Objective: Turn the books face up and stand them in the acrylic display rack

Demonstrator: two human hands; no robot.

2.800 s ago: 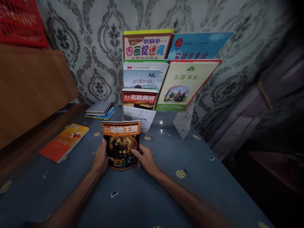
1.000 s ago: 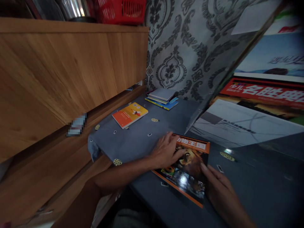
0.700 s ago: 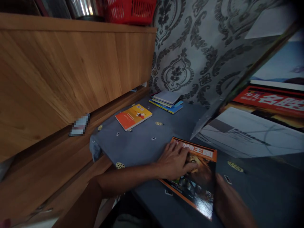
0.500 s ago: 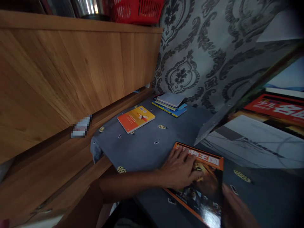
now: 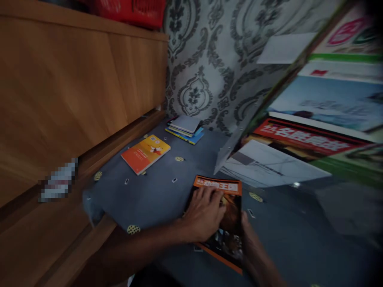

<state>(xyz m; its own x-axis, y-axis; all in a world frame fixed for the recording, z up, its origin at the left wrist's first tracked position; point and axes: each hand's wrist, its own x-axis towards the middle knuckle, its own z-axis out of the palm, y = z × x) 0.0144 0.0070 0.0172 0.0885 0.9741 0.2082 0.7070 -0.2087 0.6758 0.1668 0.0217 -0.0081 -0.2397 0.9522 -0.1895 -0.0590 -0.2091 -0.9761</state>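
A book [image 5: 231, 207] with a black and orange cover, white title characters and a brown animal picture lies on the grey patterned tablecloth [image 5: 155, 195]. My left hand [image 5: 205, 215] rests palm down on its cover, over the left and middle part, with the fingers stretched out. Against the book's right edge is my right hand [image 5: 254, 243]. Part of that hand is hidden by the book and in shadow, so its grip does not show clearly.
An orange and yellow book [image 5: 146, 153] lies at the left. Several stacked books [image 5: 185, 129] lie by the wallpapered wall. At right, a slanted rack [image 5: 230, 149] displays books, including a red-titled one [image 5: 308, 137]. A wooden cabinet [image 5: 89, 79] carrying a red basket [image 5: 131, 14] borders the left side.
The view has swung to the right, so more of the displayed books shows. My left hand sits lower on the cover, leaving more of the title visible. My right hand remains at the book's right edge.
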